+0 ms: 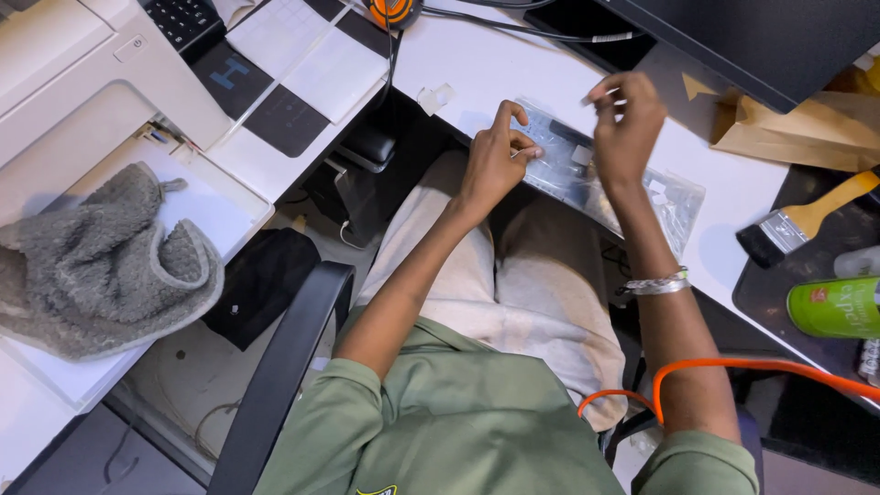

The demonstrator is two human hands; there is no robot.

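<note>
A clear plastic bag (pixel 610 179) is laid flat at the edge of the white desk (pixel 513 69), just above the person's lap. Small dark and white parts can be seen inside the bag, but what they are cannot be made out.

The left hand (pixel 495 160) is held over the near left end of the bag. Its wrist is bent up, and the thumb and first finger are pressed together on something tiny and pale. The thing is too small to be named. The other fingers are curled loosely.

The right hand (pixel 625 124) is raised a little above the middle of the bag. Its fingertips are pinched together at the top, near a small white bit. Whether anything is really held there cannot be told. A silver bracelet (pixel 655 284) is worn on the right forearm.

A brown paper bag (pixel 807 128) is seen to the right of the hands, partly hidden under a dark monitor (pixel 770 41). Near it, a paintbrush (pixel 802 223) with a yellow handle is laid on a black mat. A green can (pixel 834 307) is cut off by the right edge. An orange cable (pixel 761 368) is looped by the right arm. Far to the left, a grey fuzzy cloth (pixel 101 261) is piled beside a white printer (pixel 82 73).
</note>
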